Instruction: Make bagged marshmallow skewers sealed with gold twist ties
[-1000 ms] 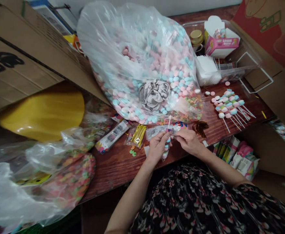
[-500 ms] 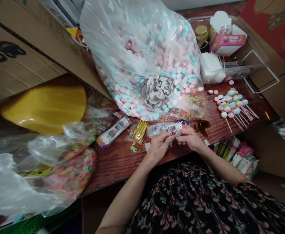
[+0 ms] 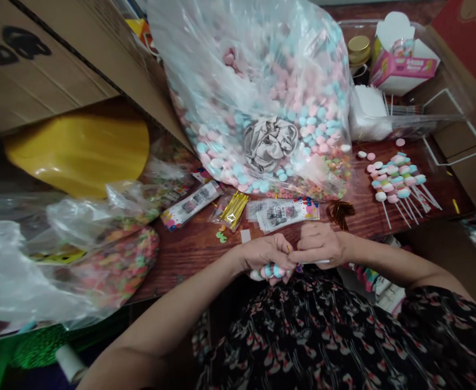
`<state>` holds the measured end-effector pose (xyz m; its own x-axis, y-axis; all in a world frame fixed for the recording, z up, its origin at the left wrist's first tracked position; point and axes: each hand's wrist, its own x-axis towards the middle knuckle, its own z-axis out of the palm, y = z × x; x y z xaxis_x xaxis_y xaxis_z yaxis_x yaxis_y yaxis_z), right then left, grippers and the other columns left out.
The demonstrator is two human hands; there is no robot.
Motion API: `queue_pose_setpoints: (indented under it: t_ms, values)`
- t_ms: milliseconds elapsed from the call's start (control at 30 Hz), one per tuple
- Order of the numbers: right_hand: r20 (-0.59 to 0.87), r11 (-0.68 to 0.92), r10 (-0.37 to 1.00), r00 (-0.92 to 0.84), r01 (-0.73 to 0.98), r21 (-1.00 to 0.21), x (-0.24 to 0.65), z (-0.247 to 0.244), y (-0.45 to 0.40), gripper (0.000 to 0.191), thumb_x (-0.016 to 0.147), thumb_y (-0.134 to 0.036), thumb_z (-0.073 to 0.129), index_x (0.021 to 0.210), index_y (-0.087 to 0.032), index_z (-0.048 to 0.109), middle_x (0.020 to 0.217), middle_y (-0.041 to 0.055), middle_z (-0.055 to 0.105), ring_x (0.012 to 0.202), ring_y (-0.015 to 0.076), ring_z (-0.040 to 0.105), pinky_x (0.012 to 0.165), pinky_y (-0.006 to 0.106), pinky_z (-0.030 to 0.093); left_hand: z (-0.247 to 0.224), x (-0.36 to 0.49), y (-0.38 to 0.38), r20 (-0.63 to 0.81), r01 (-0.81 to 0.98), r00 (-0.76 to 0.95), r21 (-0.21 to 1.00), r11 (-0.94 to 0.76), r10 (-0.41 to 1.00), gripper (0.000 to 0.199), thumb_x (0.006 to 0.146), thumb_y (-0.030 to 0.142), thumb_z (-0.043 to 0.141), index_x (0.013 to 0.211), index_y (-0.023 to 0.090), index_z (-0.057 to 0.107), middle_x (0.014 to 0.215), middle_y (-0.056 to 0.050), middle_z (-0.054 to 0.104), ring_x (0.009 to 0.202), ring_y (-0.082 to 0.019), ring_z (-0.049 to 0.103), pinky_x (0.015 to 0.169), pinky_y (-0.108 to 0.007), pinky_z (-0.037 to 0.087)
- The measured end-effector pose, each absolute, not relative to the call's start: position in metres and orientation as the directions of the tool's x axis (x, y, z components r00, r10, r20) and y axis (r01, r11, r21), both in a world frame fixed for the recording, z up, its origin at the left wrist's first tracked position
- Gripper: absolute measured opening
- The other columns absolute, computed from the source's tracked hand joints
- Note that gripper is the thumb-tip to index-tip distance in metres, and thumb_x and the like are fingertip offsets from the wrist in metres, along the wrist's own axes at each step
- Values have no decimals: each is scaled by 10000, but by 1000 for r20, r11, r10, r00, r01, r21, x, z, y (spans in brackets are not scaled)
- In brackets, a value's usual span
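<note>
My left hand (image 3: 268, 254) is closed around a candy skewer (image 3: 271, 271) whose blue, pink and white pieces show below the fingers. Against it, my right hand (image 3: 318, 245) is closed at the skewer's white stick, and a bit of gold tie shows between the hands. Printed clear wrappers (image 3: 284, 213) lie just beyond the hands, with a bundle of gold ties (image 3: 235, 210) to their left and dark gold ties (image 3: 340, 212) to their right. Several finished skewers (image 3: 398, 179) are piled on the right of the wooden table (image 3: 173, 271).
A large clear bag of candies (image 3: 311, 97) with a grey scrunchie (image 3: 271, 143) on it fills the back. A clear tray (image 3: 417, 125) holds a pink box (image 3: 404, 67). Cardboard (image 3: 71, 49) and a bag of gummies (image 3: 120, 271) stand at left.
Both hands have come down nearer my body, and the candy pieces and white stick now show. My right hand has folded over the stick. The camera view has shifted slightly.
</note>
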<state>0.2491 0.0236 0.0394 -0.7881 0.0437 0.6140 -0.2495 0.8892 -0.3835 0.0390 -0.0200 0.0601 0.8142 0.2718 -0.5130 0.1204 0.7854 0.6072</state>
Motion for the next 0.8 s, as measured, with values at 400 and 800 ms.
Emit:
queue_pose_setpoints:
  t_ms: [400,800]
  values:
    - [344,990,-82,-935,-116,-81,235,75,22,134,951,-264,472,936,-214,595,971,53,637,813,162,537,674,318,361,68,29,-1,-550,426,739,829,363,389,231,571,395,830,598,213,691,537,-10,619,461,-165,547,428,-264,415]
    - [236,365,882,-407,276,-889,225,53,38,192,866,-218,487,685,-176,532,603,-27,511,580,99,443,590,237,334,69,42,-58,222,773,308,508,-380,925,260,826,296,657,1077,246,704,1282,-139,580,1136,-323,502,963,-519,398]
